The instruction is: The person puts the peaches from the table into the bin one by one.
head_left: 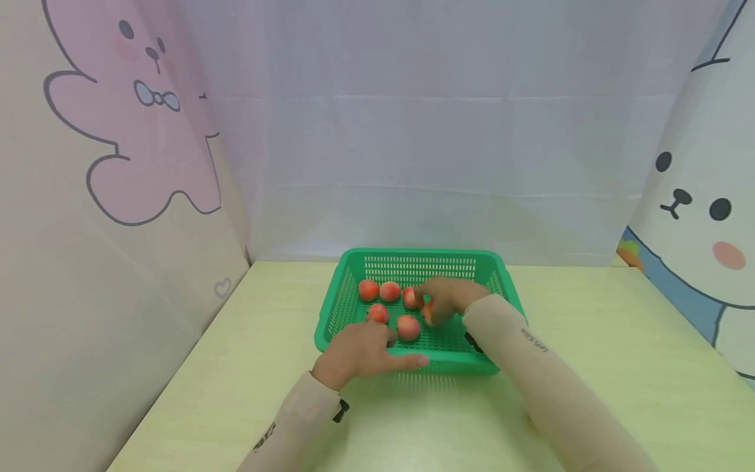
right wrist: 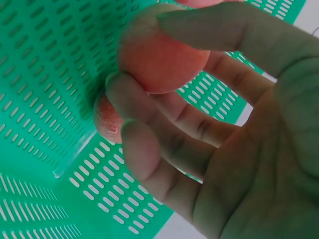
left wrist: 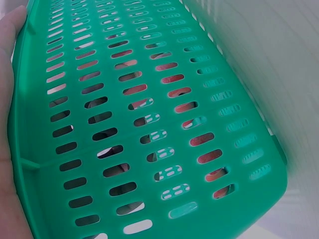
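Observation:
A green plastic basket [head_left: 419, 253] with slotted walls stands on the table and holds several round red-orange peaches [head_left: 408, 328]. My right hand [head_left: 451, 295] reaches inside, towards the right half. In the right wrist view its thumb and fingers hold one peach [right wrist: 159, 57]; another peach [right wrist: 107, 119] lies behind the fingertips, partly hidden. My left hand [head_left: 360, 347] grips the basket's front rim near the left corner, its fingers over the inner side and its thumb stretched along the front. Through the slots in the left wrist view, bits of red fruit show.
The pale yellow-green tabletop [head_left: 259, 354] stretches to both sides of the basket. Behind it hangs a plain whitish curtain [head_left: 413, 144]. Cartoon-printed sheets [head_left: 147, 183] line the left and right sides.

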